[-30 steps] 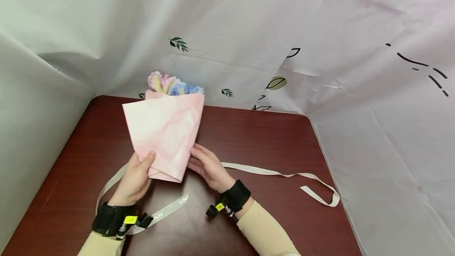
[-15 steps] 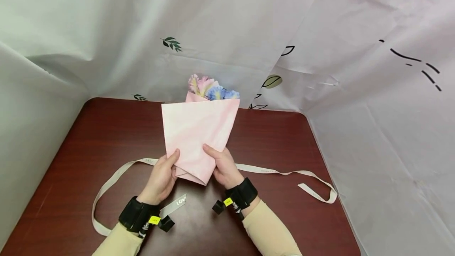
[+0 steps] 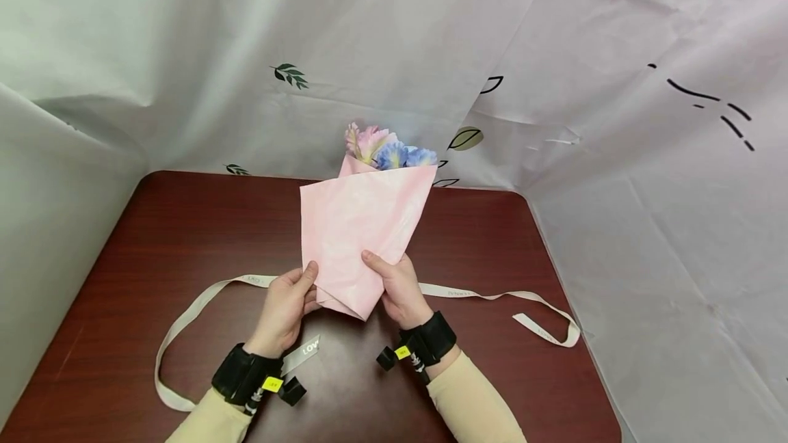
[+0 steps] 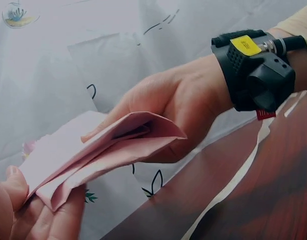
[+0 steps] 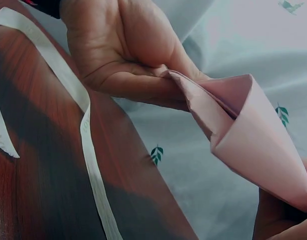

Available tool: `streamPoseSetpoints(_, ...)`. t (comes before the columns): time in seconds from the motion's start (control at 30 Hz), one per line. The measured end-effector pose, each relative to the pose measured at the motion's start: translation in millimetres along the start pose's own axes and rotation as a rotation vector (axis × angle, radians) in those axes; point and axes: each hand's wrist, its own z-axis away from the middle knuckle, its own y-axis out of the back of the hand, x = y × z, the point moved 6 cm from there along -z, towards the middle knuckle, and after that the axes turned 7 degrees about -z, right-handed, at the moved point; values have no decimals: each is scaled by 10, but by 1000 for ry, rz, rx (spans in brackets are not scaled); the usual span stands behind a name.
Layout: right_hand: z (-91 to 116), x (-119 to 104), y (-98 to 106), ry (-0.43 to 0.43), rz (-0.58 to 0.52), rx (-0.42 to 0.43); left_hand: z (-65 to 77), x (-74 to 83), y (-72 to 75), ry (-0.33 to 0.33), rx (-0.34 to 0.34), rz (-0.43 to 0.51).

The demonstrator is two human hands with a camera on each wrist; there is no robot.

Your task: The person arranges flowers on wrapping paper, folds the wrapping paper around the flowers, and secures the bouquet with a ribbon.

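Observation:
A bouquet wrapped in pink paper (image 3: 360,224) is held up over the table, its top leaning slightly right. Pink and blue flowers (image 3: 390,150) show above the paper's upper edge. My left hand (image 3: 283,310) pinches the wrapper's lower left side, thumb in front and fingers behind. On the lower right side my right hand (image 3: 403,292) grips it, its thumb lying across the front. From below, the left wrist view shows the folded bottom end of the wrapper (image 4: 113,155) between both hands. The right wrist view shows that end's folded opening too.
A long pale ribbon with printed lettering (image 3: 178,333) lies on the dark red-brown table (image 3: 203,224), curving out left and right behind the hands. One ribbon end (image 3: 304,354) lies near the left wrist. White sheeting (image 3: 215,87) with leaf prints encloses the table's back and sides.
The bouquet and left hand have moved right. My right hand has gone from touching the wrapper's edge to gripping it, thumb on the front. The bouquet has tilted a little further right.

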Motion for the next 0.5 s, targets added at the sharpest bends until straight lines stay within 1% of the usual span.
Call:
streamPoseSetpoints(0.07,-2,-23,9,22,-6,7,1,10,6,-12,5,14)
streamPoseSetpoints(0.17,-9,-73,37,57,-13,18,14,37,5,-30,-13,24)
streamPoseSetpoints(0.27,-18,-103,82,63,-5,27,24,43,-11,-32,-48,6)
streamPoseSetpoints(0.4,-3,-108,122,59,23,39,20,17,-20,-32,-34,-42)
streamPoseSetpoints(0.43,0,-100,130,59,21,45,24,19,-18,-52,-15,-50)
streamPoseSetpoints(0.47,4,-91,136,61,17,52,27,32,-12,-95,18,-59)
streamPoseSetpoints(0.5,7,-82,140,64,13,58,36,70,-4,-179,65,-90)
